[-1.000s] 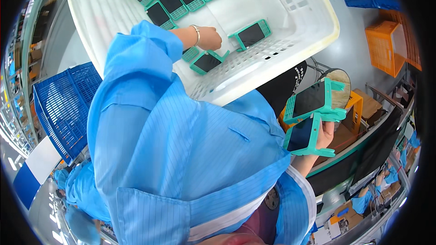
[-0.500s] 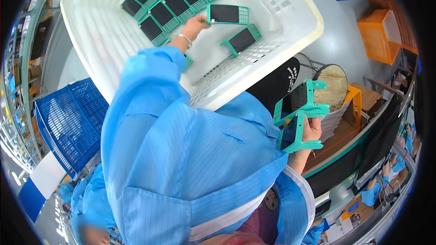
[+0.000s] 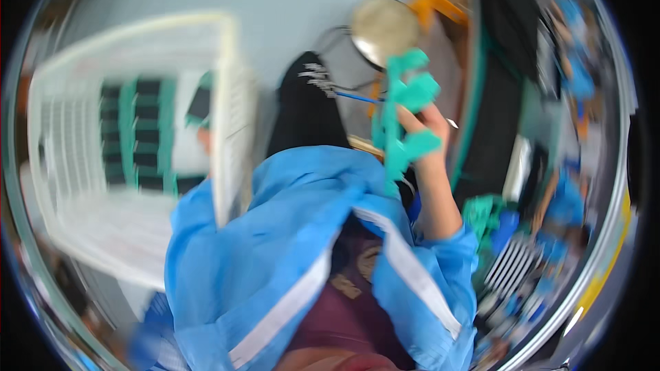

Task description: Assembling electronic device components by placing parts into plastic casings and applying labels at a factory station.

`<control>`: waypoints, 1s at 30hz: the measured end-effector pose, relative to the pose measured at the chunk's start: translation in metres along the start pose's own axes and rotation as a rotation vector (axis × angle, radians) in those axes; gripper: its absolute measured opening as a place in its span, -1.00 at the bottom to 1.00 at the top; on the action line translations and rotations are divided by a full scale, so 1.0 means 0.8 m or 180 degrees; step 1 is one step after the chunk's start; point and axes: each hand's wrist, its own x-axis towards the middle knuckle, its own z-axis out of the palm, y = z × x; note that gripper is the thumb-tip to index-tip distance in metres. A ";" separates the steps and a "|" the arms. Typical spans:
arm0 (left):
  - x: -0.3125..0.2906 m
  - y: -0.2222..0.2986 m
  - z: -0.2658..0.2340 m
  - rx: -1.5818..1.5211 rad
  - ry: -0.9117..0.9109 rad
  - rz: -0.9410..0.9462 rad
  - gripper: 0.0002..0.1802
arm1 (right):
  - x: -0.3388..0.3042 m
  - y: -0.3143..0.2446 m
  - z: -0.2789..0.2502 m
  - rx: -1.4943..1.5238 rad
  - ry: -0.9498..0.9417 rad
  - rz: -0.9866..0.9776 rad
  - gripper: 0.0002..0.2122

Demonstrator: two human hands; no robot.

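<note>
Stretched forward, my right hand [image 3: 427,124] is closed around green plastic frames [image 3: 395,113] with tabs sticking out at the side. They are turned edge-on and smeared by motion. At the left, my left hand [image 3: 204,139] is inside a white plastic basket [image 3: 225,96], mostly hidden behind its near wall. Right beside that hand is a green frame with a dark panel [image 3: 200,102]; blur hides whether the fingers grip it. Further in, rows of similar green frames with dark panels [image 3: 146,127] lie on the basket's bottom.
A round stool [image 3: 385,27] stands ahead of me, with an orange crate [image 3: 440,7] beyond it. A dark-covered bench edge [image 3: 488,110] runs along the right, and green parts [image 3: 483,211] are heaped near it. A blue crate [image 3: 155,333] is at the lower left.
My view has turned to the right, so the basket now appears further left. My left hand has slipped mostly behind the basket wall. The frames in my right hand have turned edge-on.
</note>
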 end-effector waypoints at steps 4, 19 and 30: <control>0.001 0.031 0.014 -0.0427 -0.0618 0.0347 -0.32 | -0.008 -0.027 -0.056 0.0270 0.1005 -0.0611 -0.75; 0.045 0.148 -0.298 0.2218 -0.0012 0.1047 -0.63 | -0.014 0.149 -0.423 -0.2186 0.3291 0.1540 -0.47; -0.036 0.497 -0.443 0.2409 0.0521 0.2411 -0.68 | -0.138 0.103 -0.425 -0.0421 0.2470 0.0363 -0.57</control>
